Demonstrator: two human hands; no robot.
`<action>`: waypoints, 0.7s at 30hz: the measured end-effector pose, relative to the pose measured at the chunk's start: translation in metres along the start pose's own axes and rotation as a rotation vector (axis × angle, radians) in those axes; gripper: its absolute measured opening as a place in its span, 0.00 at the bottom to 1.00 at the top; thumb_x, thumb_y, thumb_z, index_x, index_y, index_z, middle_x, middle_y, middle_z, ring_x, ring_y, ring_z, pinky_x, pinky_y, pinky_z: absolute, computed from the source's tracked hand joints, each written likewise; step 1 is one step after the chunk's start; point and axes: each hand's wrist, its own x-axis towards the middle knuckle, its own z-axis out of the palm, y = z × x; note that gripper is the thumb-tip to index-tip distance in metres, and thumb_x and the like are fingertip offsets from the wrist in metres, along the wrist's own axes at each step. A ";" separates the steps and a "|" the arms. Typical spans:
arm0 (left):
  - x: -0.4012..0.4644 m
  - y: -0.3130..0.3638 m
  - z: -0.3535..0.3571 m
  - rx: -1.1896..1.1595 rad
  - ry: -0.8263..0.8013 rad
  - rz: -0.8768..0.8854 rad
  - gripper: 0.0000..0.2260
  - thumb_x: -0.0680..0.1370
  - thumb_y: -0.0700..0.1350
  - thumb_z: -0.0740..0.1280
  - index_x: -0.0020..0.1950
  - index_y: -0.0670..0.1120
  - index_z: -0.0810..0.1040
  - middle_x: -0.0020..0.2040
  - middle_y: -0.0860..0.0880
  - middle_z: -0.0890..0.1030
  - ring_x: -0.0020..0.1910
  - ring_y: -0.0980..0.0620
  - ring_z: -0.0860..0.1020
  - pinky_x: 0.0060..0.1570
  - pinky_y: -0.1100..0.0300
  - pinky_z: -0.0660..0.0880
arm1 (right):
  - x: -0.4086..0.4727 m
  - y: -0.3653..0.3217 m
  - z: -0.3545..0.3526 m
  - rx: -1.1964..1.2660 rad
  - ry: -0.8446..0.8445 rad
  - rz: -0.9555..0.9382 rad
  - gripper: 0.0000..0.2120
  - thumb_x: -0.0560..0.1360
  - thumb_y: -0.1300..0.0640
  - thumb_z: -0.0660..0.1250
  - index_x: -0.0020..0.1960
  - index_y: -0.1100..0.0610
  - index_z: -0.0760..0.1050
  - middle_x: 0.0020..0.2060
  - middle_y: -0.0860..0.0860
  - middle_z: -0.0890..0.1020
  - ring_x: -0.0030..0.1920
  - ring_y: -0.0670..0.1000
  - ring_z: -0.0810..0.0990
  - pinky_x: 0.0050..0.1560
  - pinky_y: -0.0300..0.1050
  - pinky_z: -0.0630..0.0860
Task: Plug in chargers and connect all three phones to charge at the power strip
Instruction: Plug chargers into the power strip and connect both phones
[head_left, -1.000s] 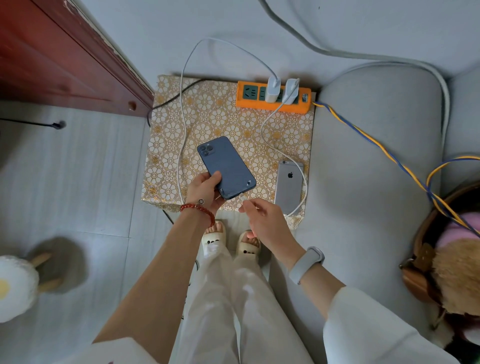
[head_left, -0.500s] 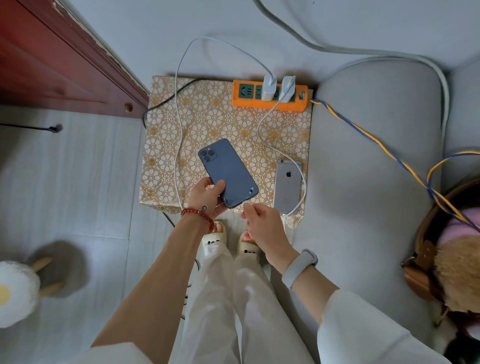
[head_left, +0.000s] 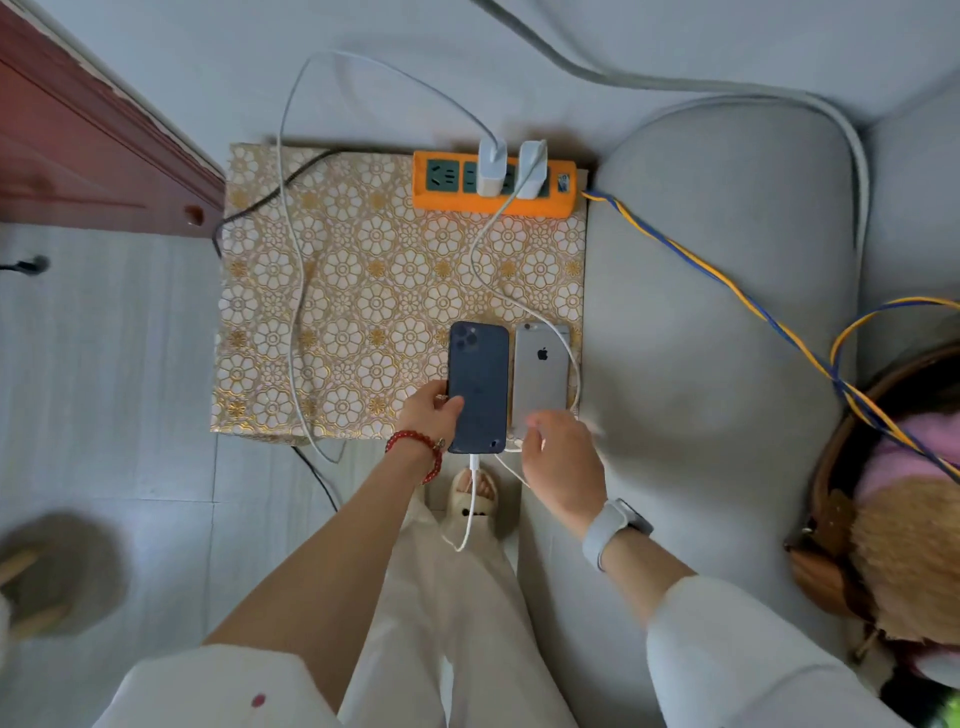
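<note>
My left hand (head_left: 434, 410) grips the dark blue phone (head_left: 478, 387) by its left edge, its white cable (head_left: 470, 499) plugged in and dangling off the tabletop (head_left: 363, 291) edge. It sits just beside the silver phone (head_left: 540, 374). My right hand (head_left: 561, 462) hovers released, blurred. One power strip (head_left: 493, 179) socket looks free; open room lies left.

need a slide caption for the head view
Left hand holds a cabled dark blue phone beside a silver phone, below the orange power strip.
</note>
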 end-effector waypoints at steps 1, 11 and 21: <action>0.003 0.001 0.004 0.016 0.022 0.007 0.11 0.76 0.40 0.60 0.56 0.41 0.74 0.50 0.41 0.80 0.47 0.42 0.77 0.46 0.55 0.74 | 0.007 0.004 -0.001 -0.062 -0.026 -0.040 0.14 0.77 0.61 0.53 0.57 0.59 0.73 0.58 0.57 0.75 0.60 0.57 0.71 0.56 0.45 0.69; 0.000 0.022 0.023 0.388 0.127 0.042 0.18 0.75 0.40 0.59 0.65 0.43 0.64 0.61 0.39 0.68 0.51 0.38 0.74 0.50 0.48 0.74 | 0.023 0.017 0.009 -0.391 -0.214 -0.175 0.26 0.77 0.58 0.54 0.73 0.55 0.50 0.76 0.55 0.46 0.75 0.57 0.43 0.75 0.49 0.47; -0.004 0.025 0.013 0.513 0.021 -0.035 0.25 0.73 0.45 0.60 0.69 0.47 0.59 0.65 0.40 0.61 0.64 0.39 0.60 0.62 0.46 0.64 | 0.030 0.010 -0.004 -0.441 -0.335 -0.170 0.23 0.78 0.56 0.52 0.72 0.56 0.54 0.75 0.57 0.50 0.75 0.59 0.48 0.75 0.53 0.50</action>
